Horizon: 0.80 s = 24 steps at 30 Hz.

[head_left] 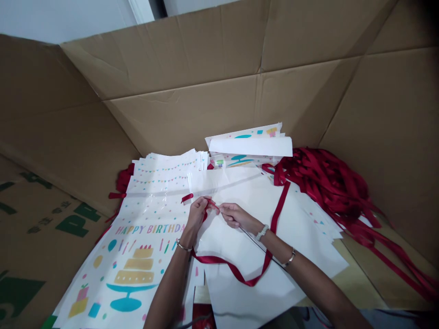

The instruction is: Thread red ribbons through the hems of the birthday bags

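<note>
A red ribbon (249,282) is pinched in my left hand (198,212), which is closed, its tip pointing toward the other hand. Just to the right, my right hand (236,215) is closed at the ribbon's tip. From under its palm a thin dark rod (253,240) runs back along the forearm. Whether the rod touches the ribbon is too small to tell. Both hands are over a white sheet (236,183), and the ribbon loops below them and up to the right. A short ribbon end (187,198) sticks out left of my left hand.
Birthday-print sheets (151,246) lie in a stack at left. Behind stand folded printed sheets (250,147). A large heap of red ribbon (325,183) lies at right, more ribbon (124,179) at far left. Tall cardboard walls (192,109) enclose the back and sides.
</note>
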Each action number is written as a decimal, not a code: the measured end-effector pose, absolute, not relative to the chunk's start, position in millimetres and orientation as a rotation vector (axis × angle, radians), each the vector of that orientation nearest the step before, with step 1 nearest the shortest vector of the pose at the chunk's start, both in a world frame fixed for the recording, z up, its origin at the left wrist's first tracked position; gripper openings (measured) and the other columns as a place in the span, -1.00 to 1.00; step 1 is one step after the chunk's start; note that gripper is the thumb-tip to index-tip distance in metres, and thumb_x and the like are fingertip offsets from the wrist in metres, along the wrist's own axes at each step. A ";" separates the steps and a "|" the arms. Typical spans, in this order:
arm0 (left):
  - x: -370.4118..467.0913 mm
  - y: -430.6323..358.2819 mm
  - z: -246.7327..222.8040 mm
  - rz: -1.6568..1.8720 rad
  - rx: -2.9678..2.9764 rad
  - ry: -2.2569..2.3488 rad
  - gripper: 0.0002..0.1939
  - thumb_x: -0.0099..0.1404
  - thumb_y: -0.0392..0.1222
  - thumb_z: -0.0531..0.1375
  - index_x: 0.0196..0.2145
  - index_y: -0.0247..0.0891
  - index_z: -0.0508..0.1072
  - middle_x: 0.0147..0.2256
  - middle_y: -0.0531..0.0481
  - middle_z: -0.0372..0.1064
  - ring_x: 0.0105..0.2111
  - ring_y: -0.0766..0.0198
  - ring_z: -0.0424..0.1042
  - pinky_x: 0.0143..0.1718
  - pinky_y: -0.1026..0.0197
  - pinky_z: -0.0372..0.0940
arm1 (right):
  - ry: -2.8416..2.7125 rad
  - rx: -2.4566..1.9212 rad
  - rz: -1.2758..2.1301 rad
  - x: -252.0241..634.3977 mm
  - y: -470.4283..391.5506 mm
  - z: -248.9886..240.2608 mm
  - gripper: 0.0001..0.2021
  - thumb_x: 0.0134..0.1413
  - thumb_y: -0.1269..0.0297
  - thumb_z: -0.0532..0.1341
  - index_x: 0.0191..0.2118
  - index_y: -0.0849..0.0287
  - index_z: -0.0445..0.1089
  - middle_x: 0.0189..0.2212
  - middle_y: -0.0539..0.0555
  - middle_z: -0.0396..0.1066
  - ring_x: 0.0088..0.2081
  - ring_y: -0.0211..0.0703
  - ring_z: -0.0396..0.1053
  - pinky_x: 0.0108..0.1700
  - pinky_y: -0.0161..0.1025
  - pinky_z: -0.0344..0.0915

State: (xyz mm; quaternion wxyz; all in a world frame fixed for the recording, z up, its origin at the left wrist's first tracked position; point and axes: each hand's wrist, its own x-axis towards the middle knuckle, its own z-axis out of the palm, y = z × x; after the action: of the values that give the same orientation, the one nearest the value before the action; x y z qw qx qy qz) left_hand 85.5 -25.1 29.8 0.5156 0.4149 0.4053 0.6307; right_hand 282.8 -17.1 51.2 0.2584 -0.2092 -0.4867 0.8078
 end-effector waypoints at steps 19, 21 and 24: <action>159.6 -49.4 43.9 1.660 0.705 0.917 -0.54 0.21 0.17 0.35 -0.06 -0.19 0.60 0.02 -0.12 0.53 0.03 0.14 0.48 -0.03 0.21 0.38 | -1.588 -0.779 1.320 266.2 -33.0 76.4 -0.78 0.26 0.09 0.13 -0.26 0.14 0.33 -0.62 -0.12 0.21 -0.56 -0.32 0.17 -0.43 -0.37 0.14; 161.8 -51.0 44.4 1.681 0.736 0.914 -0.55 0.23 0.17 0.33 -0.06 -0.18 0.60 0.00 -0.10 0.54 0.02 0.15 0.48 -0.03 0.21 0.38 | -1.600 -0.763 1.302 266.9 -35.3 81.3 -0.78 0.28 0.10 0.12 -0.28 0.14 0.35 -0.61 -0.10 0.24 -0.54 -0.30 0.21 -0.39 -0.36 0.19; 161.1 -55.4 48.7 1.694 0.742 0.897 -0.55 0.22 0.18 0.35 -0.10 -0.20 0.61 -0.02 -0.12 0.54 0.01 0.14 0.49 -0.03 0.20 0.37 | -1.615 -0.727 1.319 269.7 -35.1 84.5 -0.75 0.27 0.08 0.14 -0.27 0.15 0.39 -0.61 -0.08 0.25 -0.53 -0.29 0.24 -0.38 -0.35 0.21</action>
State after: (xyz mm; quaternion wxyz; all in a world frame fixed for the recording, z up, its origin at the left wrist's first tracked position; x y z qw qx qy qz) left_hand 161.1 -55.4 48.7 0.5170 0.3090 0.3735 0.7055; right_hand 269.7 -35.1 84.5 0.4497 -0.2940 -0.6533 0.5334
